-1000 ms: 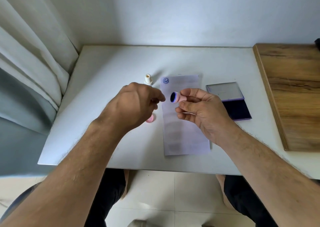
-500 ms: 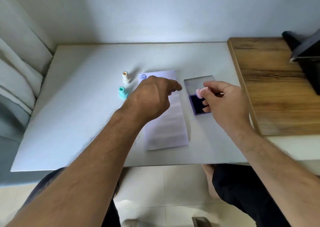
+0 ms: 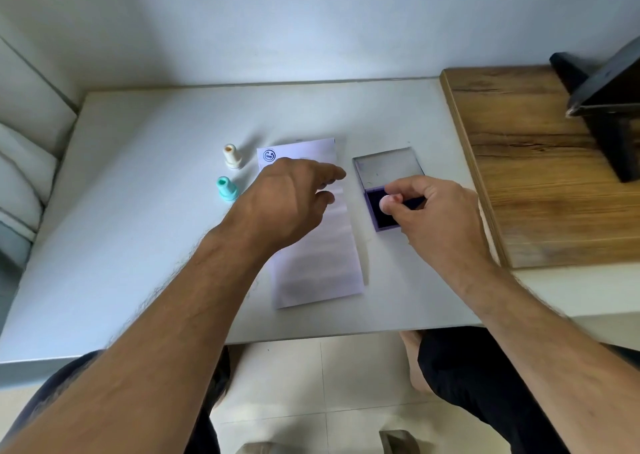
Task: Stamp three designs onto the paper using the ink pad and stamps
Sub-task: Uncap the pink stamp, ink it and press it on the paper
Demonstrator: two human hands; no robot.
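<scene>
A folded white paper [image 3: 322, 256] lies in the middle of the white table [image 3: 138, 211], with one blue round print [image 3: 268, 156] at its top left corner. My right hand [image 3: 436, 218] pinches a pink stamp [image 3: 387, 203] and holds it down on the dark pad of the open purple ink pad [image 3: 381, 218]. The pad's lid [image 3: 388, 168] lies flat behind it. My left hand [image 3: 287, 204] hovers over the upper part of the paper, fingers loosely spread, holding nothing. A cream stamp [image 3: 232, 156] and a teal stamp [image 3: 227, 189] stand left of the paper.
A wooden board [image 3: 526, 176] lies along the table's right side, with a dark object [image 3: 609, 107] standing on its far end. A curtain [image 3: 24, 163] hangs at the left. My knees show below the table's front edge.
My right hand has carried the pink stamp from above the paper to the right and down onto the ink pad. My left hand has let go of the stamp and opened over the paper.
</scene>
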